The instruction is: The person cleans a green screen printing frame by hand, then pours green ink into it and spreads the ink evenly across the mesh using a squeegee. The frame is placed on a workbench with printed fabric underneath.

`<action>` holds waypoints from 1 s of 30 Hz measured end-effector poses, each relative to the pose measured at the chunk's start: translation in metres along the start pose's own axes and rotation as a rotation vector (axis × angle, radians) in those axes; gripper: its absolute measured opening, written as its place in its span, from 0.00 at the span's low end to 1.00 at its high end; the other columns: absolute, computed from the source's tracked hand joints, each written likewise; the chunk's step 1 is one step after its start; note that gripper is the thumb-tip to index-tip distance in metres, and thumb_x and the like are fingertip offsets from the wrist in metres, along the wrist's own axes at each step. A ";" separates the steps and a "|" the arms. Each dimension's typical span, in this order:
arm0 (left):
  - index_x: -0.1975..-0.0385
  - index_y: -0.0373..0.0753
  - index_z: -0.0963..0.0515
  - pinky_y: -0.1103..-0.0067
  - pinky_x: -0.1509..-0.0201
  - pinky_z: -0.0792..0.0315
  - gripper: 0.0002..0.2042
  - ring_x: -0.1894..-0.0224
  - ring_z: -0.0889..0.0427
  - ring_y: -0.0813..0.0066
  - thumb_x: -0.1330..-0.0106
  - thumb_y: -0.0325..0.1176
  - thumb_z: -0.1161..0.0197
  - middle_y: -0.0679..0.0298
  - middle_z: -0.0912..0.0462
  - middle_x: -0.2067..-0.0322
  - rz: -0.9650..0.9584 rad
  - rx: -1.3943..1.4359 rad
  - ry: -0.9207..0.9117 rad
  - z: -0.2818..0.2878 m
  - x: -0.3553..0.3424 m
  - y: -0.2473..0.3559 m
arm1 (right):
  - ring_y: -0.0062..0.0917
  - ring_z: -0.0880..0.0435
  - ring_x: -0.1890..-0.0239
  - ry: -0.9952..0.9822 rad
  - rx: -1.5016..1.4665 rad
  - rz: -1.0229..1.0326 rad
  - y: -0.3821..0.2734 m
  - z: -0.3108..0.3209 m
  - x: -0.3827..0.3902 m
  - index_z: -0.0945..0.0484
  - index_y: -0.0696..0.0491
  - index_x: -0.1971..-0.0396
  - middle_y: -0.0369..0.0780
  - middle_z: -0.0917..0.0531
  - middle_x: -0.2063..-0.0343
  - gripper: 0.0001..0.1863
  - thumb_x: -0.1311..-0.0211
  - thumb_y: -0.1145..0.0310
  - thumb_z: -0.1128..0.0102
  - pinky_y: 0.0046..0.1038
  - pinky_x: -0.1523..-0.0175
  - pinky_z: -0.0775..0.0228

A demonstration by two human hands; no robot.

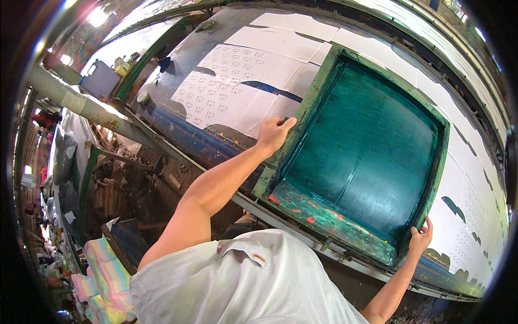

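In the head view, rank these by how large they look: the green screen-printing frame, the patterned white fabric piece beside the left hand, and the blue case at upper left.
1. Green screen-printing frame, gripped by the left hand and right hand.
2. Patterned white fabric piece.
3. Blue case; it lies near the fisheye rim, so its size is less sure.

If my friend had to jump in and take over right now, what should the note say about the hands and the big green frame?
Left hand: gripping the left edge of the green screen frame.
Right hand: gripping the frame's near right corner.
Frame: lies flat over white fabric pieces on the long printing table; ink smears along its near edge.
Done: pieces to the left already carry a printed pattern.
Left: some pieces farther along the table look plain. No squeegee is visible.
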State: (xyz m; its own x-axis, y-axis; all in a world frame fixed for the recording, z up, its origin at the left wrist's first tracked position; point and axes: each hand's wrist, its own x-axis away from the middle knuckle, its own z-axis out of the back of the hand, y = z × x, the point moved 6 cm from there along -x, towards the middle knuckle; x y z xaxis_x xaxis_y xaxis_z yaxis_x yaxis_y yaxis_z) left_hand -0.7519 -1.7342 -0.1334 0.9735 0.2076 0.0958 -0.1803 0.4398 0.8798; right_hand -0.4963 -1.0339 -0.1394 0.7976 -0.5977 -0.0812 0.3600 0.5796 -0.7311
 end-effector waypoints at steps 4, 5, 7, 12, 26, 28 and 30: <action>0.72 0.27 0.14 0.58 0.61 0.26 0.33 0.68 0.14 0.61 0.28 0.61 0.27 0.50 0.13 0.75 -0.025 -0.026 0.020 -0.009 0.009 0.007 | 0.23 0.12 0.66 -0.001 0.005 -0.013 0.006 0.007 -0.004 0.21 0.51 0.24 0.40 0.07 0.62 0.43 0.44 0.85 0.27 0.28 0.60 0.22; 0.72 0.27 0.14 0.58 0.60 0.26 0.33 0.68 0.14 0.60 0.28 0.61 0.27 0.50 0.13 0.75 -0.026 -0.022 0.011 -0.013 0.010 0.008 | 0.23 0.12 0.66 0.000 -0.001 -0.023 0.009 0.009 -0.004 0.21 0.51 0.24 0.40 0.07 0.62 0.43 0.44 0.85 0.27 0.28 0.60 0.22; 0.72 0.28 0.14 0.57 0.60 0.25 0.33 0.68 0.13 0.58 0.28 0.62 0.27 0.49 0.13 0.75 -0.027 -0.011 -0.001 -0.017 0.011 0.010 | 0.23 0.11 0.66 -0.003 0.009 -0.024 0.013 0.010 -0.008 0.21 0.51 0.24 0.40 0.07 0.62 0.43 0.44 0.85 0.27 0.29 0.59 0.22; 0.68 0.27 0.12 0.62 0.60 0.25 0.32 0.66 0.15 0.65 0.27 0.60 0.28 0.52 0.12 0.72 -0.016 -0.096 -0.036 -0.025 0.015 0.017 | 0.24 0.11 0.65 0.004 0.034 -0.011 0.027 0.015 -0.015 0.22 0.51 0.23 0.41 0.07 0.62 0.44 0.44 0.85 0.28 0.29 0.58 0.21; 0.58 0.24 0.12 0.52 0.43 0.20 0.38 0.47 0.09 0.38 0.30 0.67 0.31 0.34 0.09 0.56 -0.007 -0.135 -0.059 -0.050 0.023 0.019 | 0.25 0.11 0.62 -0.008 0.033 -0.008 0.055 0.029 -0.020 0.24 0.50 0.21 0.43 0.06 0.55 0.43 0.39 0.85 0.28 0.29 0.55 0.21; 0.62 0.26 0.11 0.57 0.51 0.22 0.34 0.58 0.10 0.52 0.28 0.63 0.29 0.44 0.09 0.64 -0.064 -0.145 0.021 -0.053 0.022 0.010 | 0.25 0.11 0.61 -0.008 0.051 0.008 0.056 0.030 -0.027 0.24 0.51 0.21 0.43 0.06 0.54 0.43 0.39 0.85 0.28 0.29 0.55 0.21; 0.64 0.27 0.11 0.60 0.55 0.22 0.33 0.62 0.11 0.58 0.28 0.61 0.28 0.48 0.09 0.68 -0.078 -0.133 0.021 -0.061 0.025 0.008 | 0.25 0.10 0.59 -0.019 0.029 -0.003 0.064 0.033 -0.031 0.26 0.51 0.19 0.44 0.06 0.52 0.43 0.37 0.85 0.29 0.30 0.52 0.19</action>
State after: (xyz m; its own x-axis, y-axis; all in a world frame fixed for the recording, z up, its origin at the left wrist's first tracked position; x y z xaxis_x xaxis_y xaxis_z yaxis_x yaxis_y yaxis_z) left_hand -0.7378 -1.6721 -0.1526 0.9823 0.1862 0.0186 -0.1229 0.5672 0.8144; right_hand -0.4820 -0.9606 -0.1613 0.8053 -0.5891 -0.0658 0.3764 0.5939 -0.7110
